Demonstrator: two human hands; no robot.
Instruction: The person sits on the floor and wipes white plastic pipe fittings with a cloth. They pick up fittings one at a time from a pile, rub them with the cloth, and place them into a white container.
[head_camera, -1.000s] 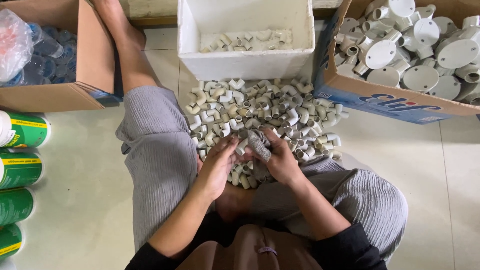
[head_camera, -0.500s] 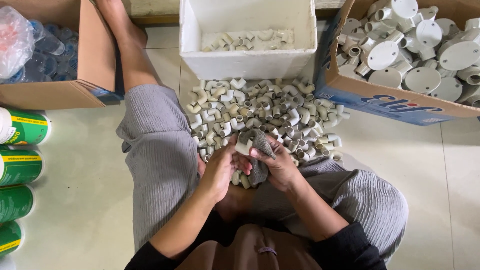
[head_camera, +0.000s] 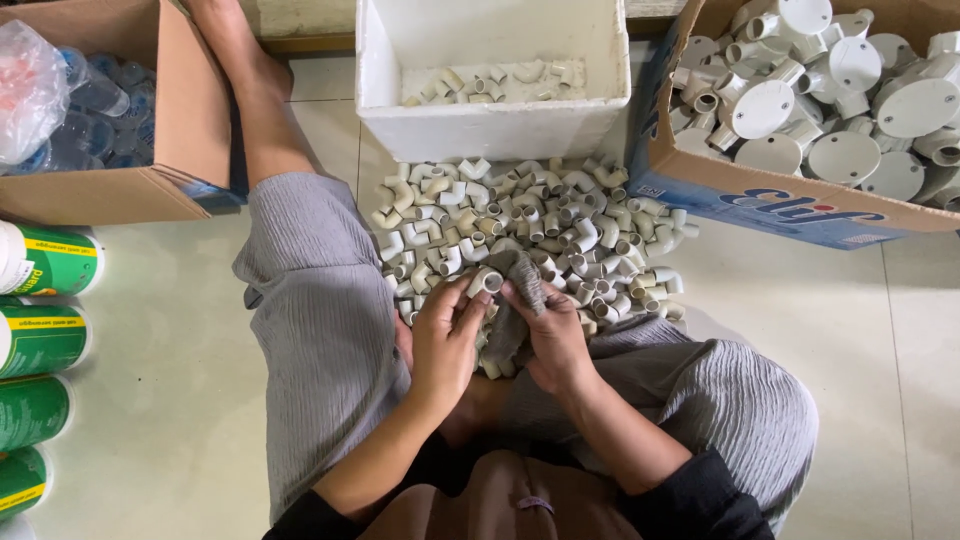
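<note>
Bright, even daylight — soft shadows, sharp focus throughout.

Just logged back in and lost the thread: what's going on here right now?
A person sits on the floor with a pile of small cream pipe elbows between their legs. The left hand holds one elbow fitting at its fingertips, while the right hand holds a grey cloth against it. A white foam box just beyond the pile has a few elbows inside. A cardboard box of round junction fittings stands at the right.
</note>
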